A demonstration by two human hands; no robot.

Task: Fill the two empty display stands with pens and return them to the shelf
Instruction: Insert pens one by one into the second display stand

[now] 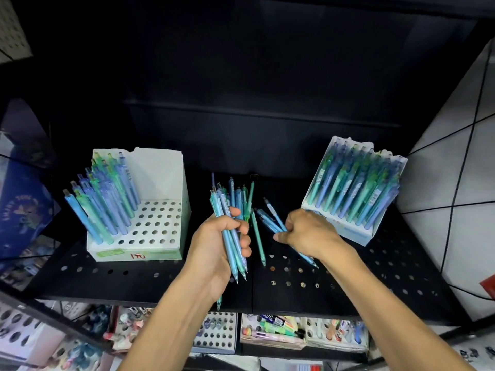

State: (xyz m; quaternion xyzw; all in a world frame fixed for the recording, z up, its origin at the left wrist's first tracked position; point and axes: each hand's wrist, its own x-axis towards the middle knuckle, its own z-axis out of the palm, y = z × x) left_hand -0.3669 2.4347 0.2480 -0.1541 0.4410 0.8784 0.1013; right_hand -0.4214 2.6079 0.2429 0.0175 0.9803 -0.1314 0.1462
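Note:
My left hand (pixel 219 242) grips a bundle of blue and green pens (pixel 227 210) upright over the middle of the black shelf (pixel 348 277). My right hand (pixel 308 231) holds a few blue pens (pixel 270 220), their tips reaching out under my wrist. One green pen (pixel 257 236) lies loose on the shelf between my hands. A white display stand (pixel 158 228) on the left has pens only in its left part, with many open holes on the right. A second white display stand (pixel 356 188) at the right is packed with pens and leans back.
The shelf is perforated black metal with a dark back panel (pixel 254 89). A tiled wall (pixel 455 183) rises at the right. Dark blue boxes (pixel 24 210) stand at the left. Below the shelf edge, trays of mixed stationery (pixel 270 330) fill the lower level.

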